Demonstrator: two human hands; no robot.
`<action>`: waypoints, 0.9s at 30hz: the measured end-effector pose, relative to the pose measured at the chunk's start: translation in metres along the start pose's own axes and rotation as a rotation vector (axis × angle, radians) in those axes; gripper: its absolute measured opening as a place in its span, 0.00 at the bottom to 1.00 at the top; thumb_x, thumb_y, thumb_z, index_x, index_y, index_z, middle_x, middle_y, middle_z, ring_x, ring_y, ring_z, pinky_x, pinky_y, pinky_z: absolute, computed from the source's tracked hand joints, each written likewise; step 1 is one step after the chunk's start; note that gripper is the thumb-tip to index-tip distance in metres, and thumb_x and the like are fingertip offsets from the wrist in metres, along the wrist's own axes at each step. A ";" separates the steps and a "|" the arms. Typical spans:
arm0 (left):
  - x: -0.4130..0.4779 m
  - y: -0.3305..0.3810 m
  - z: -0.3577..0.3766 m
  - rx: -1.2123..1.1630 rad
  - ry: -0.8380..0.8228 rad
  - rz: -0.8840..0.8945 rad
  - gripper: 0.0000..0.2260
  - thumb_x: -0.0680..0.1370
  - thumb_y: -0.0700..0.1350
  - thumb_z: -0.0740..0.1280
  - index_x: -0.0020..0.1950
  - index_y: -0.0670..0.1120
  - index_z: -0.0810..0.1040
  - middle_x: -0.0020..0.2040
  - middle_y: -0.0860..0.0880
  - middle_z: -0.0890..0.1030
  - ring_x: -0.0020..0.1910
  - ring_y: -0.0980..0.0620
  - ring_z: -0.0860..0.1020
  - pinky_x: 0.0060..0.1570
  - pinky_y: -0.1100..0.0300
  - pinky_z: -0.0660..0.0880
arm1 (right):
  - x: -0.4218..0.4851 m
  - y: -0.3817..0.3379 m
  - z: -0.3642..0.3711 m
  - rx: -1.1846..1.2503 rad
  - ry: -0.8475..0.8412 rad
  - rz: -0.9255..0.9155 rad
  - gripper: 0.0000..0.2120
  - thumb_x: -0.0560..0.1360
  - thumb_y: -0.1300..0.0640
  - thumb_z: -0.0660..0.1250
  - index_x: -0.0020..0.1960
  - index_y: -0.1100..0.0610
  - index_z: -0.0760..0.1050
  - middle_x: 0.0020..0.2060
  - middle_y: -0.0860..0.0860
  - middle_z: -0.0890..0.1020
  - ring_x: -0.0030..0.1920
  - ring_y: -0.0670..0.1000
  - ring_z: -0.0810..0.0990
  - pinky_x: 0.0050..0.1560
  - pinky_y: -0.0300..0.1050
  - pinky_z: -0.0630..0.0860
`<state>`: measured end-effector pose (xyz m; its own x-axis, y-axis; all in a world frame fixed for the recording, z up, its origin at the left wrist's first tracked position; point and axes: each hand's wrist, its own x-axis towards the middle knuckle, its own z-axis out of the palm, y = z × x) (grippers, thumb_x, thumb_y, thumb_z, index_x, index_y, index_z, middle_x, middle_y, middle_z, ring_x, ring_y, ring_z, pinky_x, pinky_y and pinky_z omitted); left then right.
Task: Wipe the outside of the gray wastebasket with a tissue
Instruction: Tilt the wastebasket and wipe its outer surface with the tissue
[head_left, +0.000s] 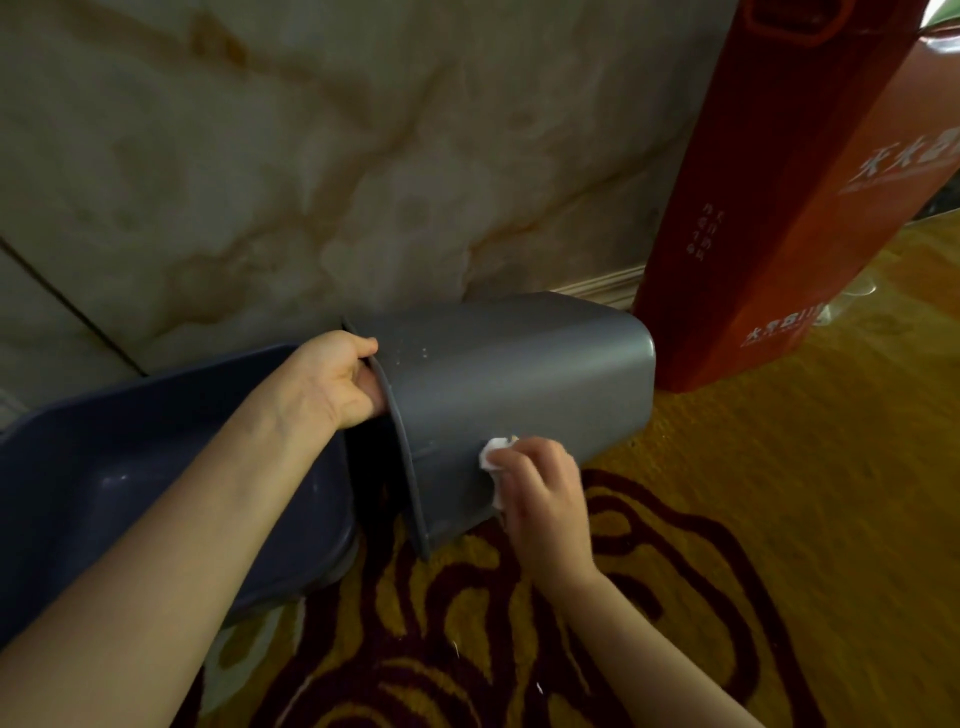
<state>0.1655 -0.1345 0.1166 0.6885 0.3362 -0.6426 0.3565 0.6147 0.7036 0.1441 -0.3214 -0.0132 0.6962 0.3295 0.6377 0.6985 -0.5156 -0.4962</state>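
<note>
The gray wastebasket (509, 374) is tipped on its side above the carpet, its open mouth toward me and its bottom pointing right. My left hand (332, 382) grips its rim, thumb outside and fingers inside the mouth. My right hand (543, 493) presses a crumpled white tissue (492, 457) against the near lower side wall of the basket. Small pale specks show on the basket's upper wall near the rim.
A second, dark blue bin (171, 467) lies on its side at the left, behind my left forearm. A tall red box (779, 197) stands at the right, close to the basket's bottom. A marble wall (311, 156) rises behind. Patterned yellow and maroon carpet (727, 519) covers the floor.
</note>
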 end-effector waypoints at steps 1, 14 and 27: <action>-0.001 0.000 0.000 -0.001 -0.002 -0.001 0.14 0.82 0.39 0.50 0.44 0.39 0.73 0.66 0.42 0.74 0.55 0.46 0.75 0.48 0.47 0.69 | -0.002 0.006 -0.005 -0.011 0.030 0.057 0.11 0.71 0.64 0.69 0.50 0.55 0.72 0.42 0.55 0.79 0.41 0.54 0.77 0.39 0.51 0.77; 0.002 -0.004 -0.007 -0.037 -0.035 -0.029 0.13 0.81 0.40 0.52 0.51 0.39 0.74 0.63 0.41 0.76 0.59 0.44 0.76 0.46 0.47 0.71 | -0.023 -0.010 -0.009 -0.076 -0.282 -0.138 0.15 0.65 0.68 0.74 0.48 0.55 0.78 0.42 0.51 0.79 0.41 0.50 0.77 0.40 0.43 0.74; -0.005 -0.053 -0.035 -0.082 -0.216 -0.110 0.14 0.80 0.43 0.53 0.52 0.38 0.76 0.39 0.39 0.85 0.37 0.43 0.84 0.43 0.42 0.73 | 0.073 -0.050 -0.012 0.106 -0.333 0.038 0.07 0.74 0.64 0.66 0.50 0.58 0.80 0.44 0.58 0.78 0.47 0.60 0.76 0.46 0.57 0.74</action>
<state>0.1216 -0.1437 0.0719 0.7703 0.1095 -0.6281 0.3904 0.6979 0.6004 0.1581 -0.2805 0.0655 0.7254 0.5606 0.3994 0.6724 -0.4532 -0.5852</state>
